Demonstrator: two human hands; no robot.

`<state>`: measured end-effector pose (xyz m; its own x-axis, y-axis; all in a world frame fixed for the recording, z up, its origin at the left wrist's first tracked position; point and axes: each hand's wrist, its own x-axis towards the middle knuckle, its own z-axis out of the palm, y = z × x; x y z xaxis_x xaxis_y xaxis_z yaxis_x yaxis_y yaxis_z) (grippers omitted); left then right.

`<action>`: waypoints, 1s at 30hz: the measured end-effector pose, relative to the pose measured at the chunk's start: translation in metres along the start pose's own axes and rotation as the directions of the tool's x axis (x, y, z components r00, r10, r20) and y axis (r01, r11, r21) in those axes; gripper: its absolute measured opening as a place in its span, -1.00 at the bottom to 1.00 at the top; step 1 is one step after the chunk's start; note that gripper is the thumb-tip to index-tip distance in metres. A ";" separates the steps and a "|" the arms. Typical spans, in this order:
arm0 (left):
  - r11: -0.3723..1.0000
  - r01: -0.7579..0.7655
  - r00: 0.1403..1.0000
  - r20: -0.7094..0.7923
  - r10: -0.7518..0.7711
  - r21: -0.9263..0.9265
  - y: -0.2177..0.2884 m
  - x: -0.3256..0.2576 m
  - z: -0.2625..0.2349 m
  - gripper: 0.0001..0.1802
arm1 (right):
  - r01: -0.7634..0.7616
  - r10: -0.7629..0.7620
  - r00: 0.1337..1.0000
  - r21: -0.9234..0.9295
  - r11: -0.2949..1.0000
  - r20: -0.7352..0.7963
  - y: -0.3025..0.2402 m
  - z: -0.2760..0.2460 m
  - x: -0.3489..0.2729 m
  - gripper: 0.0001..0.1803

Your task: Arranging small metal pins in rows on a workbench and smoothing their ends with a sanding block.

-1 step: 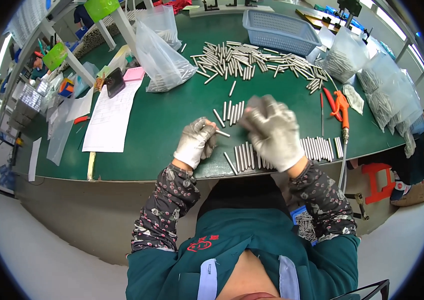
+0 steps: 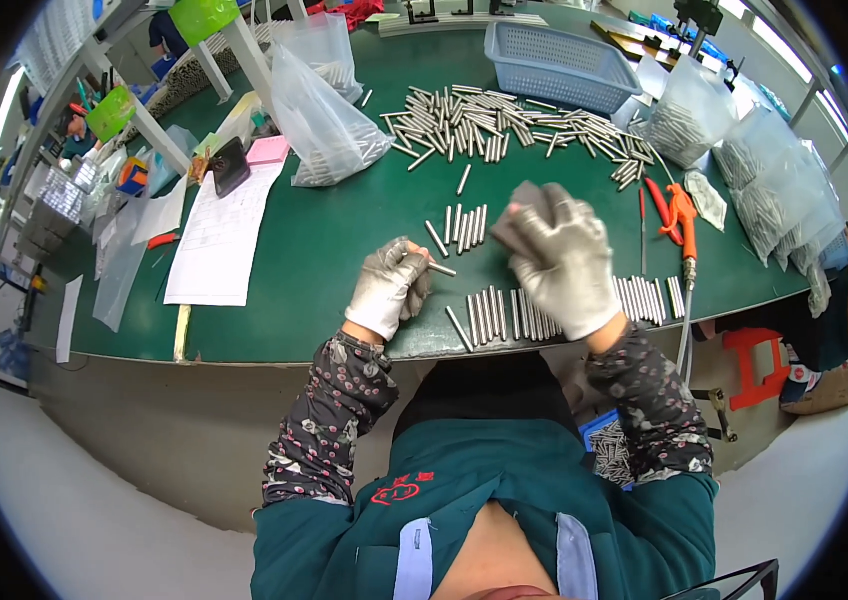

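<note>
My left hand (image 2: 389,285), in a grey glove, is closed around a short metal rod (image 2: 441,268) whose end sticks out to the right. My right hand (image 2: 564,265), also gloved, is raised just above the table and pinches a dark grey pad (image 2: 522,208) at its fingertips. Between and below the hands, a row of metal rods (image 2: 499,315) lies side by side along the front edge of the green table (image 2: 344,250). More lined-up rods (image 2: 649,297) continue to the right of my right hand. A small group of rods (image 2: 459,225) lies just beyond the hands.
A large loose pile of rods (image 2: 504,125) is spread at the back, in front of a blue basket (image 2: 554,55). Clear bags of rods (image 2: 319,115) stand back left and along the right edge (image 2: 774,195). An orange-handled tool (image 2: 679,212) lies right; paper sheets (image 2: 219,235) lie left.
</note>
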<state>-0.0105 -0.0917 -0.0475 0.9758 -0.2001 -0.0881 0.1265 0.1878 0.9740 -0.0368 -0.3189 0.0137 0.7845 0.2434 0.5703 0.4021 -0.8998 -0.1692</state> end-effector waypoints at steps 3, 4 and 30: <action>0.988 -0.021 0.991 -0.125 0.041 0.154 0.009 -0.007 0.006 -0.93 | -0.029 0.031 0.997 0.022 0.999 -0.074 0.020 -0.028 -0.003 -0.42; 0.974 -0.074 0.986 -0.131 0.104 0.216 0.008 -0.008 0.006 -0.93 | -0.067 0.069 0.994 0.016 0.998 -0.088 0.025 -0.039 -0.009 -0.41; 0.175 -0.468 0.827 0.359 0.432 0.866 0.000 -0.062 0.031 -0.16 | -0.652 0.699 0.703 -0.506 0.564 -0.127 0.243 -0.079 -0.130 -0.51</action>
<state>-0.0771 -0.1089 -0.0360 0.7975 -0.4299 0.4233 -0.5892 -0.7061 0.3927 -0.0786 -0.5981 -0.0384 0.7729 -0.5041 0.3853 -0.5238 -0.8496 -0.0608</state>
